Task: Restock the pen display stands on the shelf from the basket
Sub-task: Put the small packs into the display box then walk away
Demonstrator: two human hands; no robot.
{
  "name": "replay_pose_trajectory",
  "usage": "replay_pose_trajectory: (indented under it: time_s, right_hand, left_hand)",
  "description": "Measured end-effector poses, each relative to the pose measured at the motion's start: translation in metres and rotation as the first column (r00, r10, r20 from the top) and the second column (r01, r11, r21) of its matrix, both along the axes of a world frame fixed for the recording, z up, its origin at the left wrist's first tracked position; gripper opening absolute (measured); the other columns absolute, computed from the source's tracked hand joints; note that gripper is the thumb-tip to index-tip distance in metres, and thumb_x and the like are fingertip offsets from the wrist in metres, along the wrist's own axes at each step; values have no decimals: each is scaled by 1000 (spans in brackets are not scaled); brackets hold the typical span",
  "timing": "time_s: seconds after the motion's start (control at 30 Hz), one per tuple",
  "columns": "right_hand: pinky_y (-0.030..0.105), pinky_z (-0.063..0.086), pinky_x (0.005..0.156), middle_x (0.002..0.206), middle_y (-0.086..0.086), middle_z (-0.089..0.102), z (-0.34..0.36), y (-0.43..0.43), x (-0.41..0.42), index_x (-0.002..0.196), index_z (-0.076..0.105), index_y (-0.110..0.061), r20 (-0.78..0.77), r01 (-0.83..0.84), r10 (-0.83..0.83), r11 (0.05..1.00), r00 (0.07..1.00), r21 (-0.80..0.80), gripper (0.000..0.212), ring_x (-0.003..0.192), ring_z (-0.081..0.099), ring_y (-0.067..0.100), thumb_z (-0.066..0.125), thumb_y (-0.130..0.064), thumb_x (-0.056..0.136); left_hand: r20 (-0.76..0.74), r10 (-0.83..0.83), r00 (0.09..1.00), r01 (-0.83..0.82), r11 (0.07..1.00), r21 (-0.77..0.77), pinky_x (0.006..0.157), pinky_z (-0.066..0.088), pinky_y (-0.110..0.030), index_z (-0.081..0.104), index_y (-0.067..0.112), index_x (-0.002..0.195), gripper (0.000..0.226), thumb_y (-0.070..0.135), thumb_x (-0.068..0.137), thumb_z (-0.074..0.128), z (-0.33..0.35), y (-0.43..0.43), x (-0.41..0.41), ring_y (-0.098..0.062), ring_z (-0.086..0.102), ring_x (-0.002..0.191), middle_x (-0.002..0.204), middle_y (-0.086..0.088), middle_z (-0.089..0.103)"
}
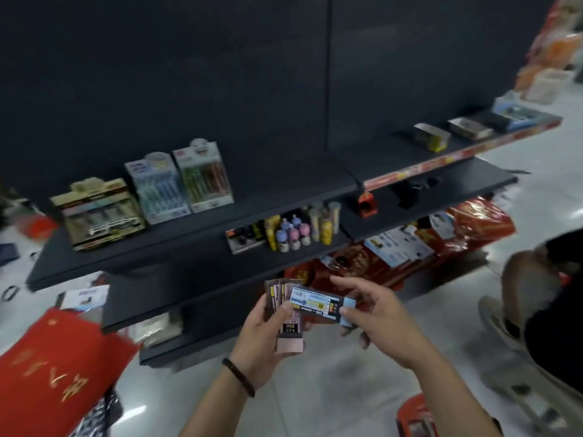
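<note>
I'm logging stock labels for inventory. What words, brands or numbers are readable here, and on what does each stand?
"200": on the blue-ended pack pinched by the right hand, seen upside down; its other print is too blurred.
Pink packs held in the left hand: print too blurred to read.
Pen display stands: header print too blurred to read.
Red bag: gold characters, too blurred to read.

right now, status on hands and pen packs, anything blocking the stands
Left hand grips a fan of pink pen packs. Right hand holds one blue-ended pack. Three display stands on the shelf, nothing in front of them.
</note>
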State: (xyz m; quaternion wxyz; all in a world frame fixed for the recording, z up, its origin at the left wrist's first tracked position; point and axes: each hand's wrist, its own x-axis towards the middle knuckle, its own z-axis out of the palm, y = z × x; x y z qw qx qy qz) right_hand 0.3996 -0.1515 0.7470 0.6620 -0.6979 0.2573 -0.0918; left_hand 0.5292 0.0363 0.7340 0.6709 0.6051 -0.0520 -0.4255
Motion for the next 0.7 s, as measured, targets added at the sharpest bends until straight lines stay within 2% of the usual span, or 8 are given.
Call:
replay_pose_trajectory:
  time_s: [0.07,0.13,0.2,0.3,0.4,0.57,0.7]
  right_hand:
    - [30,50,47,104,10,67,14,27,36,133,68,-35,7,-22,22,999,1000,-25,52,74,77,30,70,2,97]
    - [26,54,53,106,16,69,27,60,74,133,67,-27,25,-40,40,999,999,1,47,71,72,21,70,4,97]
    - [24,55,57,101,12,76,32,96,111,128,66,-22,38,-54,54,999,998,-5,39,70,69,16,70,1,98]
    - [21,49,54,98,16,76,28,146,157,119,67,-17,64,-52,51,998,997,17,28,69,65,15,73,-2,97]
    - [25,53,64,98,9,79,20,189,196,114,72,-19,72,-98,100,995,992,-32,25,77,70,14,75,-2,95]
    - [35,61,68,97,14,78,23,239,272,117,75,-19,114,-190,188,982,976,8,27,77,73,25,69,1,99]
    - [37,62,66,90,14,77,27,263,362,111,77,-20,146,-250,257,966,955,-64,26,72,72,26,69,1,99]
  left_hand:
    - [-9,52,999,-52,999,6,68,56,-42,64,30,128,28,26,100,65,3,42,24,-29,72,98,119,-11,74]
    - [1,108,994,-108,994,4,67,57,-42,63,30,127,28,25,100,66,3,83,47,-29,72,98,118,-10,75]
    - [-2,176,984,-176,984,-3,71,59,-45,62,29,127,27,23,101,65,2,120,71,-30,74,98,116,-8,76]
    - [-3,253,968,-253,967,-22,81,57,-58,62,27,126,26,17,102,62,0,171,99,-31,75,97,114,-8,76]
    - [3,295,956,-295,955,-21,87,53,-68,62,30,123,28,13,101,63,-1,216,122,-35,75,98,112,-6,76]
    - [-26,344,939,-345,938,-31,77,60,-60,66,41,115,32,14,98,66,-5,264,169,-40,72,106,115,-3,75]
    - [-85,420,904,-424,905,-32,72,60,-58,63,37,122,31,16,99,65,-11,285,227,-37,75,100,118,-6,74]
